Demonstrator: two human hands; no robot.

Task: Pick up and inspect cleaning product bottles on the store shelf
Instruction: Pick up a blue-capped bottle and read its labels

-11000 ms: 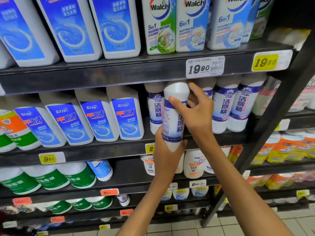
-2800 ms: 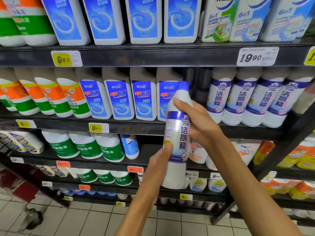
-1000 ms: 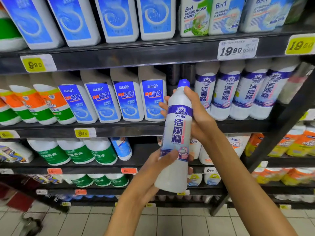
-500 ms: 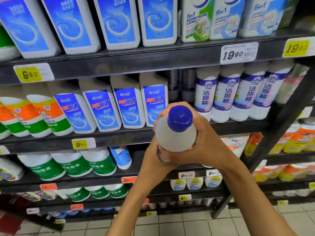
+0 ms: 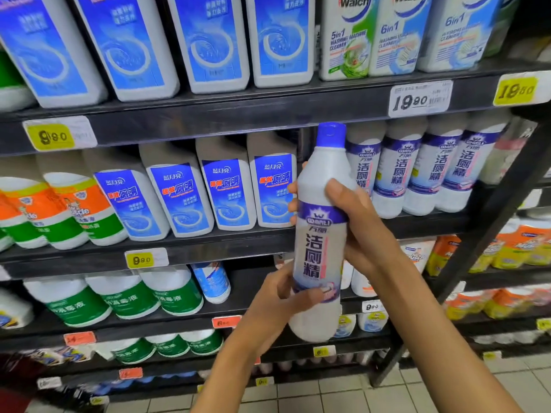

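One view only, worn on the head, facing forward and slightly down at a store shelf [image 5: 244, 111] from close range. The wide lens bows the shelf edges. Both forearms enter from the bottom edge; the right hand [image 5: 354, 222] and left hand [image 5: 277, 305] sit near frame centre, fingers [image 5: 335, 189] close to the lens. Shelves lie beyond the fingers, floor tiles [image 5: 328, 394] below them.

The dark shelf [image 5: 238, 114] holds rows of bottles. Just under the white price tag [image 5: 419, 98] stand purple-label bottles [image 5: 432, 168] — blue-label bottles [image 5: 223, 192] left of them, orange-and-green bottles [image 5: 74, 210] farther left.
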